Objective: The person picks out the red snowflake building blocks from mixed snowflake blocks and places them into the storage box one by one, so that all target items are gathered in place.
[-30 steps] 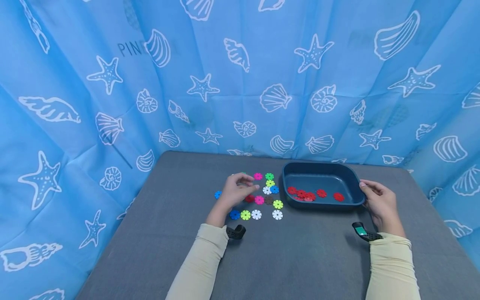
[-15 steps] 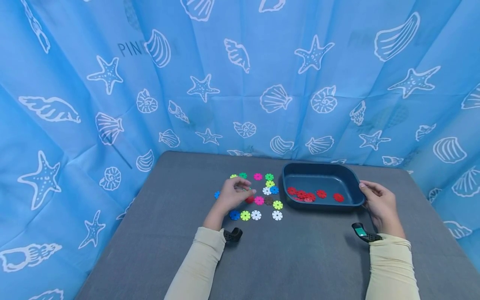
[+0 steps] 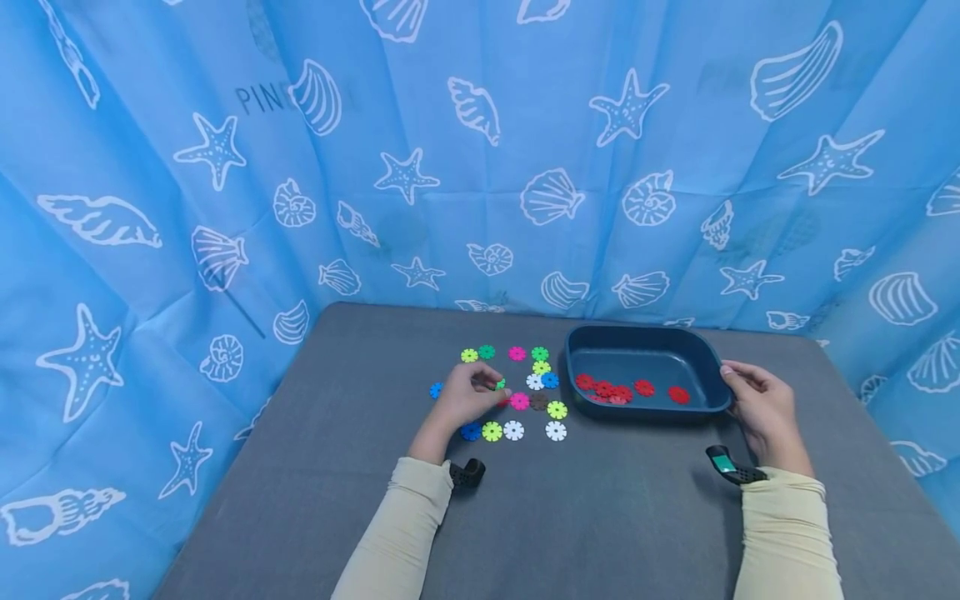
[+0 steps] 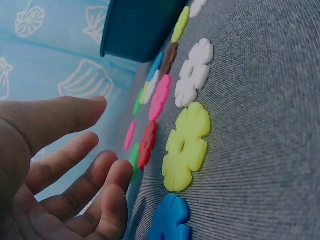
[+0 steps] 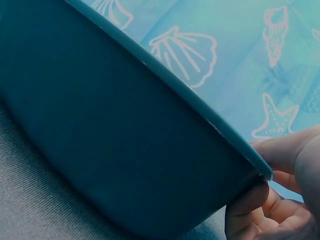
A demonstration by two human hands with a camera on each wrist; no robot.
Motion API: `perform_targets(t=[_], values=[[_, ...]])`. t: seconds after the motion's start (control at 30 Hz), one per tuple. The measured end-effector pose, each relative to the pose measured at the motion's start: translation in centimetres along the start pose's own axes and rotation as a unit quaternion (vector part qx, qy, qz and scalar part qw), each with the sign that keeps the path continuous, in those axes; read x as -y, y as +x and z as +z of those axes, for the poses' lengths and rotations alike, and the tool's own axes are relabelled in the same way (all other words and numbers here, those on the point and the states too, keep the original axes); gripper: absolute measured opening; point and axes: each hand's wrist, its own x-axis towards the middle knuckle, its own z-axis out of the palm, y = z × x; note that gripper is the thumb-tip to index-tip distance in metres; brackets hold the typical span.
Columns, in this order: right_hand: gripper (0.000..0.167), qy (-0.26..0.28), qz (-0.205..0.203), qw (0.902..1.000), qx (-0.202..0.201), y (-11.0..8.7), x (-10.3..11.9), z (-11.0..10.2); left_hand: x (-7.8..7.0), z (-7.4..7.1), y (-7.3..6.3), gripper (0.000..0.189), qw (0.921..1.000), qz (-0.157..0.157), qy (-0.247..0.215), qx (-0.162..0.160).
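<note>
My left hand [image 3: 462,397] hovers low over the flower-shaped plastic discs, thumb and fingers apart with nothing between them. Just beyond its fingertips in the left wrist view lies a red disc [image 4: 147,145], mostly covered by the hand in the head view. A pink disc [image 3: 520,402] and a brown disc [image 3: 539,402] lie to its right. With thumb and curled fingers, my right hand [image 3: 763,410] grips the right end of a dark blue plastic tub [image 5: 135,130] by its rim. Several red discs [image 3: 643,388] lie inside the tub near its front wall.
Other discs lie in rough rows on the grey cloth-covered table [image 3: 600,517]: yellow [image 3: 492,431], white [image 3: 513,430], blue [image 3: 471,431] and green [image 3: 487,352]. A blue shell-print curtain [image 3: 480,208] hangs behind the table's back and sides.
My left hand has drawn slightly back and lowered toward the red disc; a yellow and a green disc behind it have come into view. The right hand and the tub stay in place.
</note>
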Motion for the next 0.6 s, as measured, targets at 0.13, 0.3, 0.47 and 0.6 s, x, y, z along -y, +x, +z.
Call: perform_targets(t=[0.13,0.3,0.47,0.6], values=[[0.053,-0.012,0.007,0.9999,-0.001,-0.04,0.07,0.07,0.09,-0.04,-0.14,0.03,0.9999,0.004,0.011,0.0],[0.053,-0.006,0.01,0.9999,0.002,0.03,0.03,0.06,0.26,0.02,-0.21,0.03,0.9997,-0.001,0.025,0.002],[0.047,0.018,0.007,0.9998,0.006,0.16,-0.15,-0.02,0.19,0.22,-0.2,0.029,0.9995,-0.002,0.033,-0.003],[0.045,0.029,0.002,0.9995,0.008,0.18,-0.21,-0.08,0.0,0.51,-0.25,0.028,0.9986,-0.006,0.051,-0.006]])
